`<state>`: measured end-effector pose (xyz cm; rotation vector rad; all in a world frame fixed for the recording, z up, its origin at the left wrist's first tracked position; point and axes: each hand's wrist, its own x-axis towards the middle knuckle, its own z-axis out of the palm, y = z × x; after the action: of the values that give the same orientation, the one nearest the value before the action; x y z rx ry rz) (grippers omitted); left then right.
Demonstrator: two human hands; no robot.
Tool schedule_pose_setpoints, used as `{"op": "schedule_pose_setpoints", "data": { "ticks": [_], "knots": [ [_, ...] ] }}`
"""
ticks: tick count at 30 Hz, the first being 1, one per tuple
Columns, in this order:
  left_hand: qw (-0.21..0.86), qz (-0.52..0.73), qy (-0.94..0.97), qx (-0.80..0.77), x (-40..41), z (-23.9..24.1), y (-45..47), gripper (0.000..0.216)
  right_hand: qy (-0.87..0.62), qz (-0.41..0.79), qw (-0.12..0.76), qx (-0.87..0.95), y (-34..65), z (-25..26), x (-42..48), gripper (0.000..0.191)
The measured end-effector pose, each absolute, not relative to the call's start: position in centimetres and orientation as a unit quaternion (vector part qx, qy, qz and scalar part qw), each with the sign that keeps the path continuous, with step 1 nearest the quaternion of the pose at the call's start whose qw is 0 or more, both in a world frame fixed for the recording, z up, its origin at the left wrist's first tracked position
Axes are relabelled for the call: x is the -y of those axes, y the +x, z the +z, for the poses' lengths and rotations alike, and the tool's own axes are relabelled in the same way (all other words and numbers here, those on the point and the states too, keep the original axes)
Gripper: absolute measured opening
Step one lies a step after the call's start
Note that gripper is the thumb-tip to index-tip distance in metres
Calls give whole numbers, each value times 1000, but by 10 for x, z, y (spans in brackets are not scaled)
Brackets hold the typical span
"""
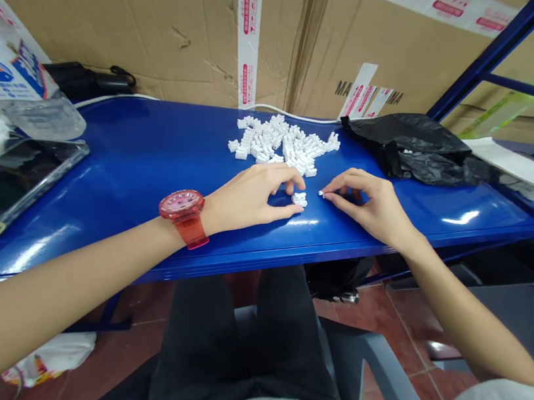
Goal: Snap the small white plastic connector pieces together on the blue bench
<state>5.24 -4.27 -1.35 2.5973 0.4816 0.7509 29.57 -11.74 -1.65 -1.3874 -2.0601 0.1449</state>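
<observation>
At the far left of the blue table (140, 145), a large clear bottle (5, 71) with an orange and blue label stands behind a dark-screened device (7, 187), which lies flat near the edge of the view. Further right, the left arm reaches in across the table, a red watch (183, 204) strapped at its wrist. The left hand (251, 199) rests low over the table, thumb below and curled fingers above a small white cluster (299, 199); the thumb seems to touch it, but the pieces are so small that I cannot tell whether the fingers grip it or merely surround it. Just beyond this hand, a loose pile of white pieces (283, 141) spreads over the tabletop, in front of brown cardboard (163, 29) with red-printed tape. To the right of the cluster, and apart from it, the right hand (371, 202) pinches a single white piece (321, 193) between thumb and fingertip. Past that hand, a crumpled black plastic bag (408, 140) lies on the table, with a long white strip (525, 167) beside it.
</observation>
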Motion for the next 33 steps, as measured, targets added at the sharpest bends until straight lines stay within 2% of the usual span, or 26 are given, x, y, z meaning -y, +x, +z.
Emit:
{"op": "schedule_pose_setpoints", "data": {
  "ticks": [3,7,12,18,33],
  "knots": [
    [209,267,926,-164,43,-13,53,17,-504,64,334,794,289,-16,116,8],
    [215,273,924,-162,42,-14,53,20,-481,52,347,804,277,-15,115,7],
    [229,286,918,-152,41,-16,54,22,-450,32,409,794,270,-16,118,7],
    [244,294,909,-165,40,-18,55,24,-378,13,378,845,267,-18,117,7],
    [244,288,907,-186,40,-19,54,32,-334,0,387,860,268,-26,108,10]
  ]
}}
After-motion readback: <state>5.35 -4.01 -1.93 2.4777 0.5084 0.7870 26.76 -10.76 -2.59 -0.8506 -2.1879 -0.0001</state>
